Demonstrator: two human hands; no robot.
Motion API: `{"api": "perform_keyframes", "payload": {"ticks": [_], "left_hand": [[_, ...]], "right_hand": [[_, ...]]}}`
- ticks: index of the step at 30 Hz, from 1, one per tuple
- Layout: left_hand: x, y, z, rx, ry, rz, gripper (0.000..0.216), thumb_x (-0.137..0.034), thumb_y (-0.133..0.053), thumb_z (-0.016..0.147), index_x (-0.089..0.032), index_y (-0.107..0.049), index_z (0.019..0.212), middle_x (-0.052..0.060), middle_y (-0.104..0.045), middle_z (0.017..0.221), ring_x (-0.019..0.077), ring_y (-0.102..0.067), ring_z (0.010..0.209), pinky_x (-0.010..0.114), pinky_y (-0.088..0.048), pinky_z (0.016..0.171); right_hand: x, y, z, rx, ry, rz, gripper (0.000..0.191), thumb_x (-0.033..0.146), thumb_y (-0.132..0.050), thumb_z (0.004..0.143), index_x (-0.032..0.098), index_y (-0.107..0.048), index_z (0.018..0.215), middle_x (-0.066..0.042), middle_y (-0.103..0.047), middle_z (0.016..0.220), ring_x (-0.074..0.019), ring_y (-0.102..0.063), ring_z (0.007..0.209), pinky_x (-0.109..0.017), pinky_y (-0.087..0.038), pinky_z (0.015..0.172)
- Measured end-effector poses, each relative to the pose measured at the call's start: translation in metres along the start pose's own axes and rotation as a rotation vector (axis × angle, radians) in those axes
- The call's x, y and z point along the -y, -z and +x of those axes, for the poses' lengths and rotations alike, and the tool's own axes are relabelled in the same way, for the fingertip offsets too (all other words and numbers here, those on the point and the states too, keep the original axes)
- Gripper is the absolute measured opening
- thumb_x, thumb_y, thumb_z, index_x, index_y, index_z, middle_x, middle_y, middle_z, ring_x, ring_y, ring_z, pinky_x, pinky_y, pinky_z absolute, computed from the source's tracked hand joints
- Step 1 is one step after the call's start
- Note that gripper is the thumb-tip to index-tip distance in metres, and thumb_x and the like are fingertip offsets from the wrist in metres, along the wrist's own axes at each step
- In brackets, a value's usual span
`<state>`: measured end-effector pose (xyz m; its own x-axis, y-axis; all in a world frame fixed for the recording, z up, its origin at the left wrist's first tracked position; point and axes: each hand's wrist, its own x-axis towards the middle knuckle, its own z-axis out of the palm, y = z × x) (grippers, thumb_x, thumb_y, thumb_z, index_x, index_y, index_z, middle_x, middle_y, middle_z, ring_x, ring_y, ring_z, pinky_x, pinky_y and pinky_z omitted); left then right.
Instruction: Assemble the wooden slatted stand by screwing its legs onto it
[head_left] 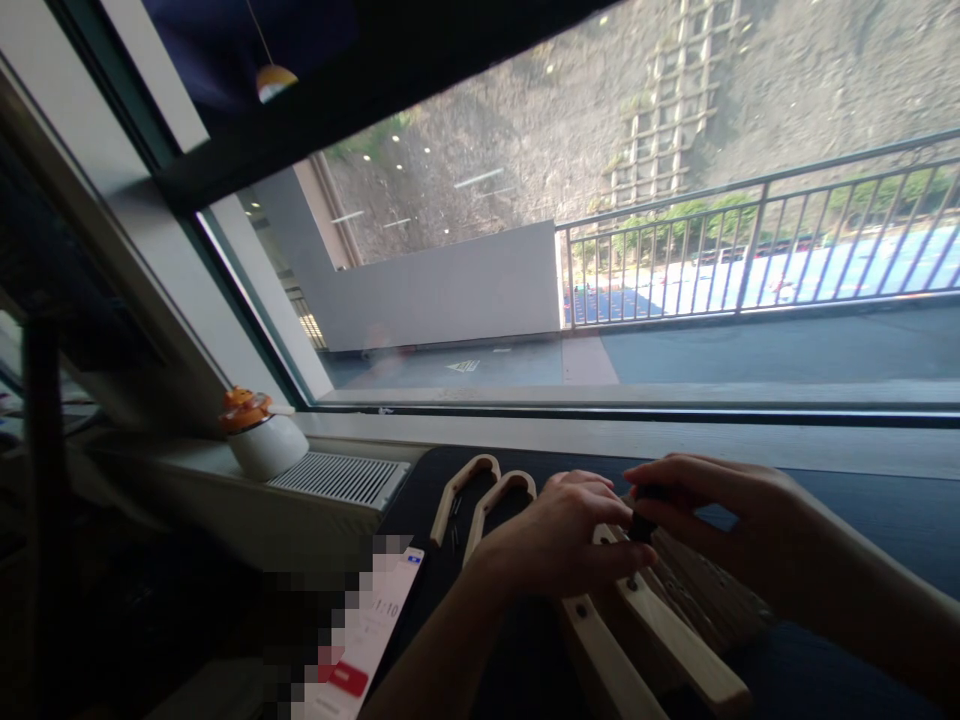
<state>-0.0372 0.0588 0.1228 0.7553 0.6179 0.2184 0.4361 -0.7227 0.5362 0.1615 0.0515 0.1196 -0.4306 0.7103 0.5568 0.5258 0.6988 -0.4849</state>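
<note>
My left hand (559,545) rests closed on a light wooden assembly (660,630) of slats and bars lying on the dark tabletop (862,520). My right hand (720,515) pinches a small black tool (643,522) and holds it upright against the wooden piece, beside the left hand's fingers. Two U-shaped wooden pieces (480,495) lie flat on the table just left of my left hand. Small dark screws (454,535) lie near them.
A phone (367,640) with a lit screen lies at the table's near left edge. On the sill stand a white and orange pot-like object (259,435) and a vent grille (337,478). A large window looks onto a balcony railing (750,250).
</note>
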Motion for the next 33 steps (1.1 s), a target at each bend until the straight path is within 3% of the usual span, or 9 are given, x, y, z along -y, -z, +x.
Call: {"api": "perform_keyframes", "payload": {"ticks": [2,7,10,15,20,26,31,33], "left_hand": [[0.000,0.000,0.000,0.009,-0.012,-0.008,0.022,-0.032,-0.057,0.086,-0.020,-0.066,0.101,0.003,-0.065,0.102,0.0158,-0.057,0.101,0.030,-0.029,0.105],[-0.001,0.001,-0.002,-0.027,-0.027,-0.051,0.022,-0.035,-0.056,0.086,-0.018,-0.067,0.094,0.004,-0.065,0.103,0.0162,-0.055,0.108,0.030,-0.026,0.107],[-0.001,0.001,-0.002,-0.052,-0.001,-0.090,0.025,-0.036,-0.061,0.083,-0.019,-0.067,0.100,0.004,-0.065,0.108,0.0181,-0.052,0.114,0.031,-0.025,0.108],[0.000,0.001,0.000,-0.090,0.008,-0.144,0.025,-0.034,-0.063,0.081,-0.016,-0.068,0.098,0.005,-0.067,0.102,0.0167,-0.057,0.105,0.028,-0.031,0.103],[-0.002,0.003,-0.002,-0.088,0.004,-0.144,0.020,-0.032,-0.062,0.082,-0.017,-0.068,0.094,0.004,-0.067,0.100,0.0159,-0.059,0.099,0.031,-0.030,0.104],[0.000,0.000,-0.004,-0.073,0.029,-0.147,0.023,-0.032,-0.064,0.081,-0.019,-0.067,0.100,0.004,-0.065,0.107,0.0189,-0.054,0.110,0.034,-0.027,0.107],[0.000,-0.001,-0.002,-0.066,0.006,-0.141,0.022,-0.029,-0.062,0.083,-0.018,-0.067,0.101,0.003,-0.066,0.101,0.0168,-0.058,0.101,0.031,-0.031,0.103],[0.000,0.000,-0.001,-0.055,-0.002,-0.145,0.020,-0.029,-0.060,0.084,-0.017,-0.067,0.099,0.003,-0.066,0.099,0.0155,-0.059,0.095,0.030,-0.033,0.101]], "right_hand": [[0.002,0.001,0.000,0.006,0.001,-0.008,0.017,0.034,-0.058,0.085,0.024,-0.068,0.093,-0.001,-0.069,0.084,-0.0149,-0.065,0.069,-0.022,-0.051,0.059],[0.007,0.007,0.000,0.072,0.084,0.036,0.022,0.029,-0.050,0.090,0.025,-0.066,0.106,-0.002,-0.067,0.101,-0.0151,-0.064,0.085,-0.021,-0.051,0.072],[0.006,0.008,0.000,0.076,0.064,0.052,0.021,0.032,-0.053,0.090,0.026,-0.066,0.105,-0.002,-0.067,0.094,-0.0140,-0.064,0.080,-0.021,-0.051,0.067],[0.007,0.004,0.001,0.024,0.019,0.015,0.021,0.037,-0.058,0.087,0.023,-0.068,0.099,-0.003,-0.068,0.085,-0.0142,-0.063,0.070,-0.021,-0.050,0.059],[0.015,0.007,0.002,0.079,0.057,0.082,0.023,0.031,-0.050,0.091,0.024,-0.067,0.105,-0.006,-0.066,0.103,-0.0177,-0.064,0.087,-0.024,-0.052,0.072],[0.013,0.007,0.002,0.063,0.026,0.133,0.020,0.037,-0.057,0.087,0.023,-0.068,0.095,-0.004,-0.067,0.087,-0.0151,-0.063,0.074,-0.022,-0.051,0.063],[0.012,-0.002,0.003,-0.021,-0.099,0.099,0.024,0.044,-0.061,0.082,0.020,-0.064,0.083,-0.002,-0.065,0.072,-0.0138,-0.060,0.060,-0.022,-0.048,0.051],[0.013,-0.003,0.003,-0.025,-0.108,0.069,0.025,0.044,-0.060,0.083,0.020,-0.064,0.086,-0.003,-0.066,0.076,-0.0142,-0.061,0.062,-0.022,-0.049,0.053]]}}
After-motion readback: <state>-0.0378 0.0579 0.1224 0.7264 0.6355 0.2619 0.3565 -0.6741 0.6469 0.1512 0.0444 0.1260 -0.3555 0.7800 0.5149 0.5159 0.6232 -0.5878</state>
